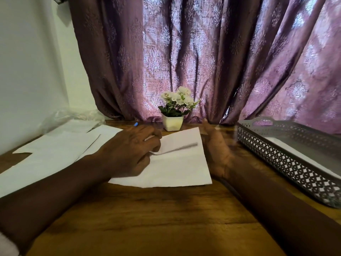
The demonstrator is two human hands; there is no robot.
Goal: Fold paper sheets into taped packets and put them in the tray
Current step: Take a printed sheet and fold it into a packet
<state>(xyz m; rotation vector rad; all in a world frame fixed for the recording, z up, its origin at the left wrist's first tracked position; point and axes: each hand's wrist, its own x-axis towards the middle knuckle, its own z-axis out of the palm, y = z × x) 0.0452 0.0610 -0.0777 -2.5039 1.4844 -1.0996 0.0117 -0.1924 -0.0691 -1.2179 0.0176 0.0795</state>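
Observation:
A white paper sheet (177, 167) lies on the wooden table in front of me, its far part folded over toward me. My left hand (129, 150) rests on its left side, fingers pinching the lifted folded edge. My right hand (217, 150) is blurred, open, palm facing left, just beside the sheet's right edge. A grey perforated tray (287, 159) stands at the right with something white lying inside it.
A stack of loose white sheets (55, 154) covers the left of the table, with crumpled clear plastic (73, 117) behind. A small white pot of white flowers (173, 121) stands at the back centre before a purple curtain. A blue-tipped item (136, 124) peeks out behind my left hand.

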